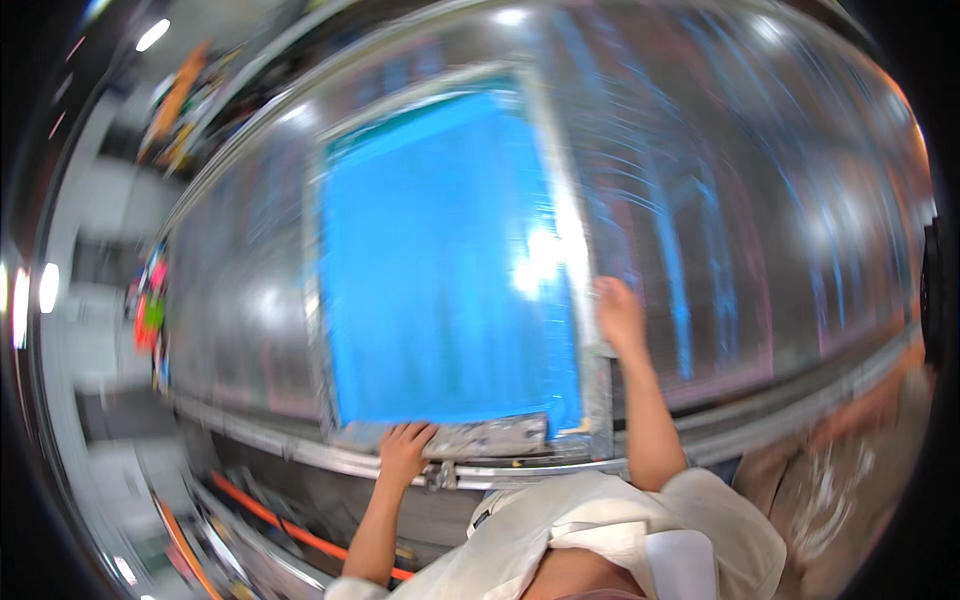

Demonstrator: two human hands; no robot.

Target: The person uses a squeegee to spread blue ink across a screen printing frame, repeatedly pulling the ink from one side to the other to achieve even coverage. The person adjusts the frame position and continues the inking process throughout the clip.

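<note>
A screen-printing frame (570,215) with pale, smeared rails lies on the long table, its mesh (430,260) covered in bright blue. At its near end rests a grey, paint-smeared bar, likely a squeegee (490,436). My left hand (404,450) is on the left part of this bar, fingers bent over it and thumb side to the right. On the frame's right rail, about two thirds of the way toward me, my right hand (620,312) is closed, its fingertips partly hidden and a little blurred.
The long grey tabletop (240,300) has blue and pink streaks on its right part. A metal rail (270,445) runs along the near edge. Orange bars (265,505) lie below at left. Another person (850,470) is blurred at the right. Coloured items (150,305) hang past the left end.
</note>
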